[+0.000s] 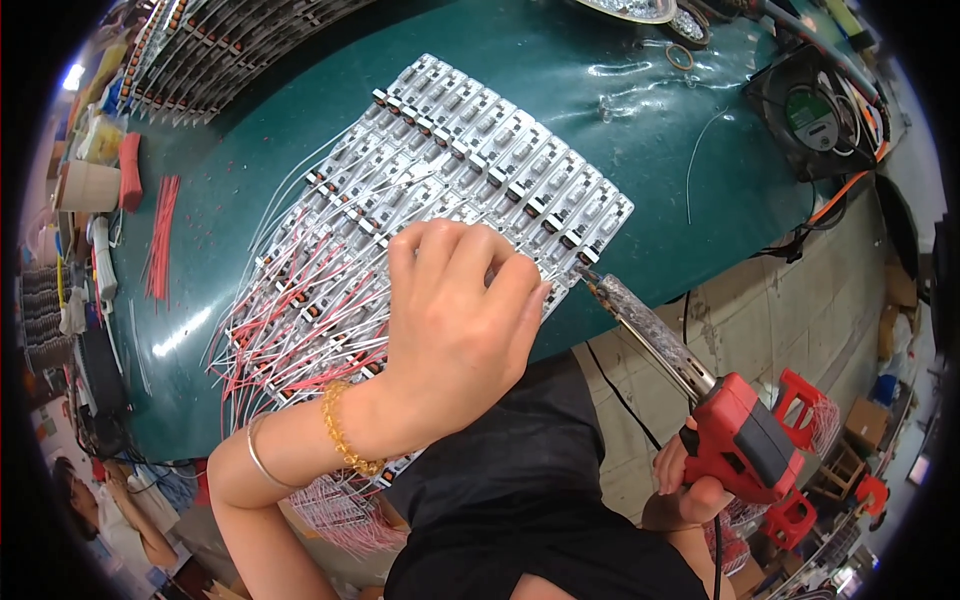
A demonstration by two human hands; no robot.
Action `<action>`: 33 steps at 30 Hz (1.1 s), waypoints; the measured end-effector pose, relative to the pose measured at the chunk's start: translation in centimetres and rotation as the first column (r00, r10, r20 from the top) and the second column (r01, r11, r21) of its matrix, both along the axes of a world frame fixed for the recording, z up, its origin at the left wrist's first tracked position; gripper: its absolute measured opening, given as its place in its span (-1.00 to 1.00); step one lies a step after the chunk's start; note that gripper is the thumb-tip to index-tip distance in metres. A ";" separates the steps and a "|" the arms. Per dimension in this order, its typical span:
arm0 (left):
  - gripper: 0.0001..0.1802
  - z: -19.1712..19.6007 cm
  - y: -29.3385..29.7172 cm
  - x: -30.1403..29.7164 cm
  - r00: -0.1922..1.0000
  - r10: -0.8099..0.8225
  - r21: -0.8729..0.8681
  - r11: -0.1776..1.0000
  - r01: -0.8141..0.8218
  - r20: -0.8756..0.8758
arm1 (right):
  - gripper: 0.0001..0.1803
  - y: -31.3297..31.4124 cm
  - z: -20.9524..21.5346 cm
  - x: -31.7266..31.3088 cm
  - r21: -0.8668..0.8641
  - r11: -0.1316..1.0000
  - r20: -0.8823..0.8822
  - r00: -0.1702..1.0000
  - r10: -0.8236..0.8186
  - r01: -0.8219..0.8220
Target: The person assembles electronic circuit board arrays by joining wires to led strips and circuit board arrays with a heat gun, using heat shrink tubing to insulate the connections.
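My right hand (688, 480) is wrapped round the red and black handle of a soldering gun (745, 435). The gun's metal tip points up and left and reaches the right edge of a panel of small silvery switch-like units (520, 150), set in rows. Over the middle of this panel is my left hand (455, 300), fingers bent and pressed together near the soldering tip. Whatever it pinches is hidden behind the fingers. Thin white and red wires (300, 320) run from the units and fan out to the lower left.
A stack of similar panels (220, 50) stands at the far left. Loose red wires (163, 235) lie on the green table (330, 75). At the far right are a small black fan (810, 115) and a metal dish (635, 8). Red stools (798, 400) stand on the floor, right.
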State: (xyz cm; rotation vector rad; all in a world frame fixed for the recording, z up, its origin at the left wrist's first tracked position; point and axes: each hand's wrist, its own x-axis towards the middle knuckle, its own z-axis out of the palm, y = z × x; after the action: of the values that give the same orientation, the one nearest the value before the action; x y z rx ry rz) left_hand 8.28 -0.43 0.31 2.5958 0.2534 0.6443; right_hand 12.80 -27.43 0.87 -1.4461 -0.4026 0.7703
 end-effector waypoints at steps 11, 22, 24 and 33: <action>-0.95 7.3 7.0 -6.6 0.872 0.468 -0.010 0.882 -0.472 0.143 | -0.10 3.0 -0.7 -0.4 0.115 0.954 0.197 0.935 -0.295 0.277; -0.80 -1.2 24.6 -36.9 0.209 0.977 0.511 0.206 -0.835 -0.053 | -0.17 3.7 -1.3 1.2 0.203 0.959 0.249 0.937 -0.245 0.197; -0.80 -1.2 23.6 -35.3 0.245 0.962 0.622 0.120 -0.774 0.120 | -0.18 3.9 -1.2 1.4 0.196 0.960 0.281 0.927 -0.250 0.199; -0.76 2.8 18.0 -18.3 0.756 0.652 0.441 0.664 -0.604 0.055 | -0.23 4.8 -0.2 1.5 0.213 0.943 0.515 0.791 -0.331 0.255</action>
State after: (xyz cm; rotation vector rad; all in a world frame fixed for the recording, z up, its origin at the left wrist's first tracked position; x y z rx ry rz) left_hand -10.02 17.60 3.12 2.9593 1.2292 0.8674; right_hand 14.26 -22.61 0.67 -1.5417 -0.6306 0.0572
